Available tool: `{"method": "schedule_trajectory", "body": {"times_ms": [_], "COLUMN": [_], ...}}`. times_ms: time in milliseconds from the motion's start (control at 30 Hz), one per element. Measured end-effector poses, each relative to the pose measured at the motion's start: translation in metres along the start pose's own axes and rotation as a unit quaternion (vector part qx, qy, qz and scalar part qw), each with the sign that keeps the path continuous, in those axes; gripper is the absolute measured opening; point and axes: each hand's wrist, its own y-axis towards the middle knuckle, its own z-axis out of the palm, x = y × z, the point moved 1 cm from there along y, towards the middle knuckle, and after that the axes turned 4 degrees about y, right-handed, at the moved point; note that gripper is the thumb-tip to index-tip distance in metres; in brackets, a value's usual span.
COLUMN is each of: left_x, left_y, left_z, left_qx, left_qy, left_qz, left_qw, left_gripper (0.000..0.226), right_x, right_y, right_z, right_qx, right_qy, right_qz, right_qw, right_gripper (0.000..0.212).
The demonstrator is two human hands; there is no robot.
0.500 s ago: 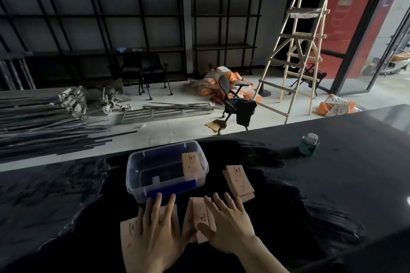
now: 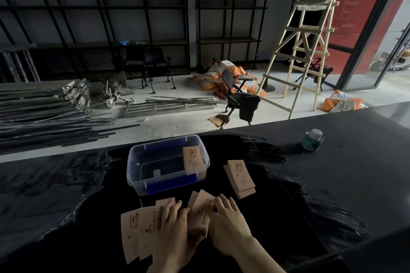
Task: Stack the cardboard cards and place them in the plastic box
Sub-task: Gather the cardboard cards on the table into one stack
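Resting flat on cardboard cards, left hand, right hand

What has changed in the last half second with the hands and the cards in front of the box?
Both hands have gathered the loose cards a little: the left hand slid slightly right, and the right hand has tilted up the far edge of the cards under it. Nothing was lifted away or let go. The plastic box with one card inside, the small stack on its right and the jar stayed in place.
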Motion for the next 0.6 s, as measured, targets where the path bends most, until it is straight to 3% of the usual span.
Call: {"method": "schedule_trajectory", "body": {"times_ms": [100,233,433,600], "left_x": [-0.003,-0.002,-0.001,0.008], "left_y": [0.003,0.008,0.004,-0.003], "left_z": [-0.003,-0.012,-0.013,-0.012], "left_qx": [-0.005,-0.032,-0.043,-0.032], "left_qy": [-0.034,-0.06,-0.034,-0.101], "left_qz": [-0.011,0.008,0.068,0.04], "left_qw": [0.999,0.998,0.996,0.994], "left_gripper": [0.073,0.055,0.049,0.061], "right_x": [-0.002,-0.005,-0.007,-0.018], "right_y": [-0.003,-0.003,-0.005,-0.009], "right_z": [0.001,0.0,0.007,0.011], "right_qx": [-0.037,-0.148,-0.111,-0.146], "right_qy": [0.019,0.035,0.028,0.023], "right_qz": [-0.015,-0.047,-0.077,-0.084], "right_qw": [0.999,0.987,0.99,0.985], "right_gripper": [0.059,0.068,0.08,0.06]}}
